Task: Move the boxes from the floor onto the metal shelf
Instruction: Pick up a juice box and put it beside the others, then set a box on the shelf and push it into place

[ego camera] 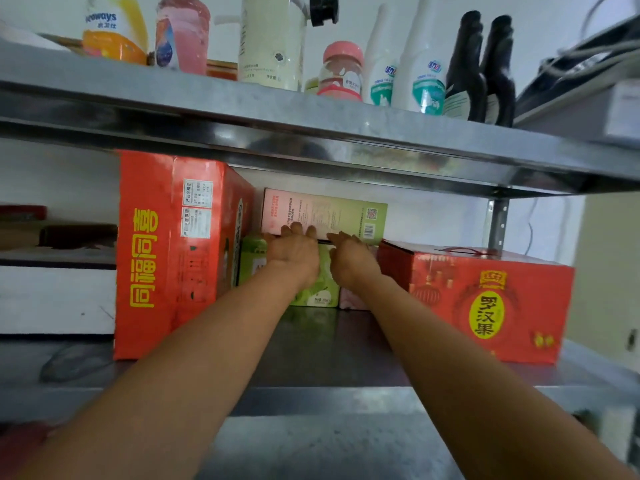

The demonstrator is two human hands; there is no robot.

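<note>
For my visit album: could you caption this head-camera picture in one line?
Both bare hands, left hand and right hand, push a pink-and-green carton between two red cardboard boxes on the metal shelf.

- You have the pink-and-green box (325, 214) at the back of the metal shelf (311, 355), lying flat on top of the lower green box (322, 289), its printed panel with barcode and QR code facing you.
- Your lower green box stands on the shelf deck, pushed back, between the two red cartons.
- Your tall red carton (173, 254) stands upright at the left, yellow characters running down its front, white labels on its side face.
- Your low red carton (485, 303) lies at the right on its broad side, with a yellow oval label and a red handle on top.
- The shelf is bare steel, and the upper tier (277, 112) runs just above the boxes.
</note>
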